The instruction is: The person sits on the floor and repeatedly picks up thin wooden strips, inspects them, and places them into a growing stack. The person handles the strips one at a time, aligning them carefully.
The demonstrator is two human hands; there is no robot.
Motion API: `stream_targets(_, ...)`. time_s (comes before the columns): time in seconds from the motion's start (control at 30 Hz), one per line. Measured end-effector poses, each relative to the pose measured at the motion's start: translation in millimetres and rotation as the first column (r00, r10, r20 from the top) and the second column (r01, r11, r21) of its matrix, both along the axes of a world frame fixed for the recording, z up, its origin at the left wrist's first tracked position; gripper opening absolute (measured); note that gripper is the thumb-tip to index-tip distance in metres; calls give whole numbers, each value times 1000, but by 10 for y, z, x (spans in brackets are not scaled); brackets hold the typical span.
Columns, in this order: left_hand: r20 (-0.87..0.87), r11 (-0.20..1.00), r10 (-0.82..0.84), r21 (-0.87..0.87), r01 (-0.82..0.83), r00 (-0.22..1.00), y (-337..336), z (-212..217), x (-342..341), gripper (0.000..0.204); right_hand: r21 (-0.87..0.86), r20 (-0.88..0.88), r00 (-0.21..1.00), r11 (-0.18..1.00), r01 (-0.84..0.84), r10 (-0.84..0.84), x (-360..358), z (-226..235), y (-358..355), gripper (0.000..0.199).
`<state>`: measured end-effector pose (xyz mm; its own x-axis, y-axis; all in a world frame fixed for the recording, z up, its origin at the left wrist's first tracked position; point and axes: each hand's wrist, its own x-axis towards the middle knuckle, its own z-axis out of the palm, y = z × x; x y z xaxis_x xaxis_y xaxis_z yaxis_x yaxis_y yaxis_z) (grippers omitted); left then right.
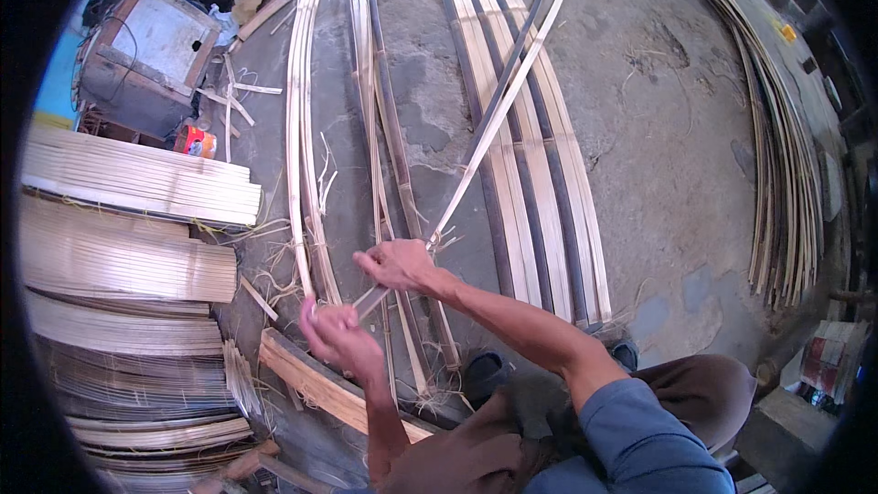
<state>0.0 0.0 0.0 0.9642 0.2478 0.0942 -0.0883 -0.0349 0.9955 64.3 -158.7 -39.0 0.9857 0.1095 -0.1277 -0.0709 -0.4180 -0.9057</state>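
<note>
Bamboo strip [498, 123], long, thin and pale, runs from the two hands up and away across the grey concrete floor [677, 146], bending gently toward the top edge. Its near end sits between the hands, frayed into fine fibres where the right hand [395, 263] meets it. That hand's fingers are curled over the strip and grip it from above. The left hand [334, 329] is lower and closer in, closed into a loose fist around the strip's near end; what lies inside the fist is hidden.

Under the strip lie flat split slats [540, 210], light tan alternating with dark ones, laid side by side lengthwise on the floor. To their left more narrow strips [306, 155] curve in long arcs, with loose shavings and threads about their near ends. A short wooden block [315, 384] lies on the floor just below the left hand. Stacks of cut slats [128, 256], ridged and straw-coloured, are piled at the far left. Another sheaf of curved strips [782, 174] lines the right side. A worn wooden box [155, 46] stands at the upper left.
</note>
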Motion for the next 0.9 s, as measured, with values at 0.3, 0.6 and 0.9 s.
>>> stream_targets(0.3,-288,802,-215,493,337,933,484,540,-210,41,-282,331,935,959,-28,124,-943,-300,499,31)
stream_targets(0.6,-748,536,-639,-269,800,176,-1254,-518,492,55,-88,415,813,907,-412,409,-2060,-229,1414,18)
stream_targets(0.9,-602,513,-795,-594,620,81,-873,-663,318,52,-25,704,706,990,137,-80,-1702,-597,-253,16)
